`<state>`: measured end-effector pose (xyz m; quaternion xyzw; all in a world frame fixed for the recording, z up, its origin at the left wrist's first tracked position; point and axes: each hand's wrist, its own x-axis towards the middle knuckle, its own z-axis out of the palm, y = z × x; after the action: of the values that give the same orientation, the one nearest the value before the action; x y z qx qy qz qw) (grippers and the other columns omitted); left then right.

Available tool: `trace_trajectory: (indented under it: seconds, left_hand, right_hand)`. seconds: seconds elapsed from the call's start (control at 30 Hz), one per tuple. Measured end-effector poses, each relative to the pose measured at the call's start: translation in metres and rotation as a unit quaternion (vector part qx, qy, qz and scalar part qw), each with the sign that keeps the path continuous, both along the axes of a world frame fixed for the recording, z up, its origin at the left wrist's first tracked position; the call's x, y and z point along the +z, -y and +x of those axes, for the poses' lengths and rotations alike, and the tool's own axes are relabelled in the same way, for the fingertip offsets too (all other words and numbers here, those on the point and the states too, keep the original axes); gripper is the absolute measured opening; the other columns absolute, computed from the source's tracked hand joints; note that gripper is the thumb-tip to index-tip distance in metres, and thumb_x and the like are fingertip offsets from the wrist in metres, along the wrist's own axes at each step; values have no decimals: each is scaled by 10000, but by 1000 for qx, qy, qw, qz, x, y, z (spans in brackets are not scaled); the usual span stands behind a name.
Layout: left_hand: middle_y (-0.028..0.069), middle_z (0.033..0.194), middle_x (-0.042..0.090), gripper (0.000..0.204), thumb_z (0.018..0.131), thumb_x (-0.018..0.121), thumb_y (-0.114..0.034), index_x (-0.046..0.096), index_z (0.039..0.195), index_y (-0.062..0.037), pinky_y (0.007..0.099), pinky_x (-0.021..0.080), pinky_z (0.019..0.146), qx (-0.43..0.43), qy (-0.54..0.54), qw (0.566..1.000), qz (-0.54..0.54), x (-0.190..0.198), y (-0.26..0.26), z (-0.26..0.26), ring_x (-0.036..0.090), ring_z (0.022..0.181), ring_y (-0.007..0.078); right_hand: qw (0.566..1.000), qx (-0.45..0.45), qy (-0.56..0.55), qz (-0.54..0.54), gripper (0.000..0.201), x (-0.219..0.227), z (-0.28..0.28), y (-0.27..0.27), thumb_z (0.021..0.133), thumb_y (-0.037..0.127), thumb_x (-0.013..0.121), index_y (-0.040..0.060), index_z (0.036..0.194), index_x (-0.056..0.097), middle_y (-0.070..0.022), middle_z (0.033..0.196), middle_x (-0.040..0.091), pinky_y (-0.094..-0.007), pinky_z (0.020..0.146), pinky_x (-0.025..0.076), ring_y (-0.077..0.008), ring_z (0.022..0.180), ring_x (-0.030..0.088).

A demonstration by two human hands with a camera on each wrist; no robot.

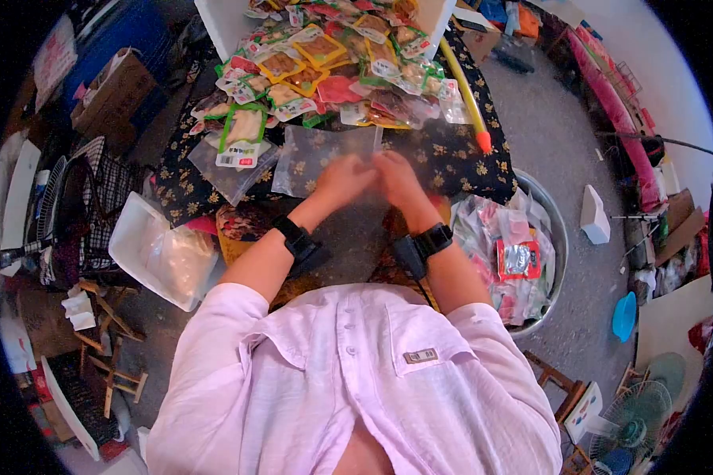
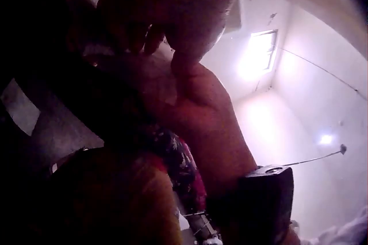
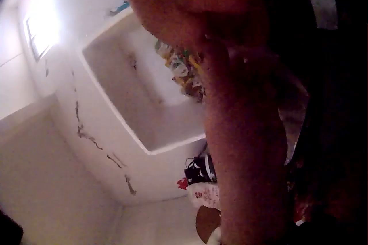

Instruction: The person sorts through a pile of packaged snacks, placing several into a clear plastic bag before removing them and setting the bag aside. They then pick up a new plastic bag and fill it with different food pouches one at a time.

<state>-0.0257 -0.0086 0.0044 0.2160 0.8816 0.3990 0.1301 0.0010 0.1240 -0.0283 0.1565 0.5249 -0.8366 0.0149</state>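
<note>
In the head view my left hand (image 1: 345, 178) and right hand (image 1: 400, 176) meet at the near edge of the patterned cloth, fingers curled together at the fingertips. A clear plastic bag (image 1: 303, 162) spreads out to the left under the left hand, its right edge running into the pinched fingers of both hands. Beyond that lies a flat clear bag (image 1: 226, 176) with a green-edged food packet (image 1: 242, 131) on top. Both wrist views are dark; in the right one, translucent plastic (image 3: 294, 116) shows beside the hands.
A heap of food packets (image 1: 317, 59) spills from a white foam box (image 1: 223, 24) over the dark floral cloth (image 1: 467, 170). A yellow stick (image 1: 466, 91) lies at right. A metal basin (image 1: 561, 237) of packets stands right, a white bin (image 1: 146, 249) with clear plastic left.
</note>
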Motion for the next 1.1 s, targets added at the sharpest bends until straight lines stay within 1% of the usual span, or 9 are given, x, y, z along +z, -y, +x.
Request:
trace_trajectory:
  seconds: [0.23, 0.43, 0.57, 0.67, 0.73, 0.8, 0.93, 1.03, 1.1]
  left_hand:
    - [202, 795, 541, 382, 685, 500, -380, 528, 744, -4, 413, 405, 643, 13, -50, 998, -21, 6, -7, 5, 511, 777, 360]
    - [160, 734, 555, 269, 708, 499, -284, 522, 770, -24, 372, 409, 602, -15, -20, 1000, 11, -14, -6, -9, 534, 689, 306]
    - [170, 725, 546, 239, 718, 476, -253, 521, 745, -20, 380, 404, 606, 52, -33, 997, 36, -21, -6, -10, 528, 696, 311]
    - [194, 762, 543, 239, 713, 469, -249, 522, 734, -17, 415, 401, 649, 137, 0, 987, 81, -21, -2, -11, 516, 760, 359]
    - [189, 749, 545, 209, 702, 486, -220, 514, 723, -15, 410, 406, 640, 170, 18, 981, 96, -6, 3, -5, 520, 745, 358]
    - [180, 733, 549, 193, 692, 498, -202, 506, 772, -27, 409, 413, 626, 147, -58, 985, 71, -10, 3, -1, 522, 719, 362]
    - [173, 707, 554, 273, 687, 505, -206, 480, 920, -66, 414, 421, 605, 104, -232, 965, 63, -21, -2, 5, 521, 676, 373]
    - [172, 808, 544, 294, 720, 453, -171, 472, 985, -44, 413, 407, 663, 92, -109, 989, -25, -7, -1, 7, 519, 784, 325]
    - [181, 787, 547, 296, 709, 450, -161, 480, 983, -52, 432, 407, 656, 50, -210, 973, -84, 3, 1, 4, 523, 766, 335]
  right_hand:
    - [998, 44, -25, 37, 152, 11, 6, 0, 776, 176, 460, 33, 807, 502, -25, 670, 493, -250, 457, 379, -126, 546, 463]
    - [1000, 22, -8, 4, 133, 18, 10, 1, 766, 164, 466, 34, 773, 493, -37, 655, 479, -255, 466, 399, -133, 572, 478]
    - [1000, 22, 13, -11, 116, 17, 8, 1, 765, 155, 466, 42, 754, 492, -27, 668, 474, -264, 474, 414, -138, 590, 484]
    - [998, 5, 30, 56, 105, 15, 5, -1, 748, 130, 465, 28, 749, 491, -59, 666, 503, -291, 500, 430, -190, 572, 499]
    - [931, -23, -88, 353, 113, -2, 1, -1, 734, 121, 466, 12, 741, 492, -114, 673, 523, -318, 530, 429, -256, 584, 512]
    - [866, -23, -142, 479, 125, -5, -1, 3, 725, 120, 465, 0, 741, 494, -163, 700, 531, -342, 561, 425, -309, 624, 519]
    - [875, 7, -140, 464, 152, 10, 3, 10, 729, 143, 465, 4, 771, 510, -208, 758, 529, -368, 605, 413, -348, 724, 522]
    - [876, 38, -119, 466, 175, 23, 4, 5, 737, 165, 470, 11, 796, 527, -208, 760, 533, -365, 620, 415, -344, 739, 527]
    - [876, 23, -102, 471, 191, 24, 1, -6, 739, 179, 477, 10, 807, 534, -205, 758, 537, -360, 627, 418, -340, 740, 530]
